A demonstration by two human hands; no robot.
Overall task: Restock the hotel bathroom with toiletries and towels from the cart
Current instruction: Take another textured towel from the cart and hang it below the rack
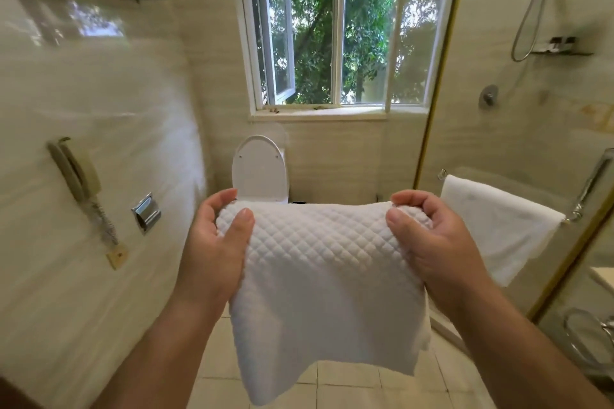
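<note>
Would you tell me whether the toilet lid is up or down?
Up: the lid stands upright, its underside facing the camera.

The towel [319, 276] is white, with a quilted diamond weave. It hangs in mid-air, held by its top edge. The left hand [212, 242] grips one top corner and the right hand [428, 242] the other, thumbs on the near face and fingers curled behind. The top edge rolls over and dips slightly between them. Below that the cloth drops loosely, its lower edge uneven, with the lower left corner hanging lowest.

A second towel [498, 226], plain white and smooth, is draped over a bar [564, 218] to the right. It lies flat and hangs well apart from the first.
</note>
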